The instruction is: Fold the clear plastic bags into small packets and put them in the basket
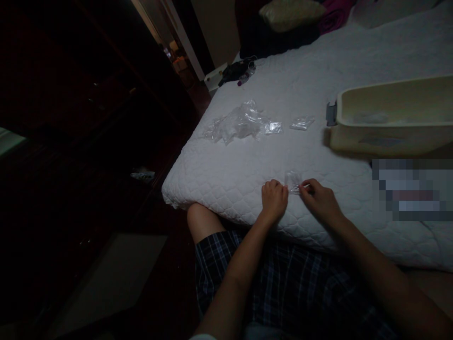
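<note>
A small clear plastic bag [293,181] lies on the white quilted mattress [230,174] near its front edge. My left hand [273,199] is curled and pinches the bag's left side. On the bag's right side my right hand [320,199] is closed in a pinch, with something small and pale at its fingertips. Both forearms reach up from my lap, which is covered by plaid shorts.
A pile of clear plastic bags [240,123] and a single small bag [302,123] lie farther back on the mattress. A cream plastic tub [389,137] sits at the right. Dark items [235,72] and pillows lie at the far end. The floor at the left is dark.
</note>
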Motion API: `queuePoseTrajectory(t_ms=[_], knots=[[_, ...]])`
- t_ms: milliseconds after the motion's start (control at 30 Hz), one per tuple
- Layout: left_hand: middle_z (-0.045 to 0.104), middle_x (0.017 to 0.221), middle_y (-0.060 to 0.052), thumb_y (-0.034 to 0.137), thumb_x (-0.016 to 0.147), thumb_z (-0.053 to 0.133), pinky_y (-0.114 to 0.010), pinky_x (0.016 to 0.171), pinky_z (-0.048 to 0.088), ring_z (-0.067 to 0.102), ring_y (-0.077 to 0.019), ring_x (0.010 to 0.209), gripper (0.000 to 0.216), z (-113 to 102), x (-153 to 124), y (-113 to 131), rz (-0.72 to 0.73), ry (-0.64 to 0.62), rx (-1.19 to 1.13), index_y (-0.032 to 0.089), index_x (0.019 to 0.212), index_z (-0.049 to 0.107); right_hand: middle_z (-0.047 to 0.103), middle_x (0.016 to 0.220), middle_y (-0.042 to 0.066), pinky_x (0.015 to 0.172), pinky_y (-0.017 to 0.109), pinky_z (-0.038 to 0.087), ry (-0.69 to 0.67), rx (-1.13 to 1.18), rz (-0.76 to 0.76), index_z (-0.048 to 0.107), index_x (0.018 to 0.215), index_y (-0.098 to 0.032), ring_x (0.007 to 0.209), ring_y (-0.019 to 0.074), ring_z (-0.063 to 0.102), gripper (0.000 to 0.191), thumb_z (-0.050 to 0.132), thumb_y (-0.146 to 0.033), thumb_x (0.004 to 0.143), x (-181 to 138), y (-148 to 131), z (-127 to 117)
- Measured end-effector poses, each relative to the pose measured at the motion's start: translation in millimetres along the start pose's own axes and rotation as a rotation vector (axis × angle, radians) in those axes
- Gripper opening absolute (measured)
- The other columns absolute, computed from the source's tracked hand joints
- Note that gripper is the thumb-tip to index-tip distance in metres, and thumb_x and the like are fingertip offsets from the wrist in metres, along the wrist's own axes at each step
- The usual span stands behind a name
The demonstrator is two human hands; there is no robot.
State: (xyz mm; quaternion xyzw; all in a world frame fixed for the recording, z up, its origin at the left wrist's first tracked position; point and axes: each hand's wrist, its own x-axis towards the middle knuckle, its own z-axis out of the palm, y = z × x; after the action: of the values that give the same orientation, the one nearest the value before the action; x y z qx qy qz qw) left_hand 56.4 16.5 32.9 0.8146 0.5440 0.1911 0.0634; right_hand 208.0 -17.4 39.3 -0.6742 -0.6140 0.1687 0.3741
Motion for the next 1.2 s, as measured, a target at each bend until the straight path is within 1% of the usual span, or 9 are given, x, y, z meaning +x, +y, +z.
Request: queuePoseTrajectory(t_ms=[200,433,633,733,867,967,1033,1100,1200], knots=[[0.061,0.101,-0.008,0.031,0.097,0.045,-0.037,0.085,0.044,0.052,-0.0225,0.098,0.026,-1,1,2,-0.005,-0.007,0.014,0.016,0.089,0.065,0.072,0.076,0.009,0.06,0.033,0.047,-0.006,-0.021,0.024,0.054,0.106,-0.019,0.066,0.025,0.068,0.03,0.048,-0.041,0.086,-1,0,1],[0.061,0.1,-0.009,0.034,0.097,0.046,-0.038,0.084,0.044,0.052,-0.0242,0.098,0.029,1,2,6,-0.022,0.001,0.039,0.015,0.087,0.066,0.072,0.072,0.007,0.056,0.032,0.045,0.017,-0.052,0.005,0.054,0.102,-0.02,0.06,0.0239,0.066,0.027,0.048,-0.039,0.085,-1,0,1],[0.061,0.1,-0.01,0.033,0.095,0.049,-0.039,0.084,0.045,0.052,-0.0254,0.099,0.025,5,1,7,-0.021,0.02,0.057,0.015,0.089,0.066,0.072,0.077,0.008,0.059,0.034,0.047,0.032,-0.1,-0.015,0.058,0.105,-0.02,0.065,0.0248,0.067,0.029,0.047,-0.04,0.087,-3,-1,2],[0.06,0.101,-0.011,0.033,0.095,0.049,-0.04,0.084,0.045,0.052,-0.0256,0.098,0.025,6,1,7,-0.016,0.024,0.064,0.015,0.09,0.066,0.072,0.081,0.01,0.066,0.037,0.05,0.093,-0.153,-0.092,0.06,0.107,-0.018,0.072,0.026,0.067,0.032,0.044,-0.039,0.089,-6,0,3],[0.06,0.101,-0.011,0.032,0.095,0.049,-0.04,0.084,0.045,0.052,-0.0256,0.098,0.025,6,1,8,-0.011,0.031,0.084,0.014,0.091,0.066,0.071,0.1,0.016,0.085,0.044,0.049,0.191,-0.257,-0.302,0.064,0.106,-0.016,0.094,0.0284,0.065,0.03,0.042,-0.031,0.091,-11,2,2],[0.06,0.099,-0.01,0.031,0.095,0.049,-0.039,0.083,0.045,0.052,-0.0248,0.097,0.025,5,1,8,-0.015,0.041,0.088,0.014,0.09,0.066,0.067,0.115,0.016,0.095,0.044,0.047,0.127,-0.267,-0.477,0.064,0.111,-0.016,0.107,0.0272,0.062,0.031,0.044,-0.026,0.09,-15,1,1],[0.06,0.099,-0.01,0.031,0.095,0.049,-0.039,0.083,0.045,0.052,-0.0245,0.096,0.024,6,1,7,-0.012,0.044,0.083,0.015,0.089,0.066,0.064,0.124,0.016,0.1,0.044,0.045,0.063,-0.264,-0.556,0.062,0.119,-0.015,0.116,0.0267,0.058,0.035,0.043,-0.024,0.09,-15,1,2],[0.06,0.098,-0.009,0.031,0.095,0.049,-0.038,0.083,0.045,0.052,-0.0243,0.097,0.023,6,1,6,-0.009,0.046,0.074,0.016,0.088,0.066,0.059,0.132,0.017,0.104,0.045,0.043,0.026,-0.279,-0.573,0.058,0.126,-0.012,0.124,0.0275,0.053,0.041,0.042,-0.024,0.091,-13,1,5],[0.06,0.098,-0.009,0.029,0.095,0.049,-0.038,0.085,0.045,0.052,-0.0236,0.097,0.022,7,0,5,-0.009,0.056,0.062,0.016,0.09,0.065,0.052,0.138,0.022,0.108,0.049,0.037,-0.006,-0.341,-0.534,0.053,0.132,-0.006,0.13,0.0303,0.047,0.048,0.04,-0.028,0.092,-9,4,10]])
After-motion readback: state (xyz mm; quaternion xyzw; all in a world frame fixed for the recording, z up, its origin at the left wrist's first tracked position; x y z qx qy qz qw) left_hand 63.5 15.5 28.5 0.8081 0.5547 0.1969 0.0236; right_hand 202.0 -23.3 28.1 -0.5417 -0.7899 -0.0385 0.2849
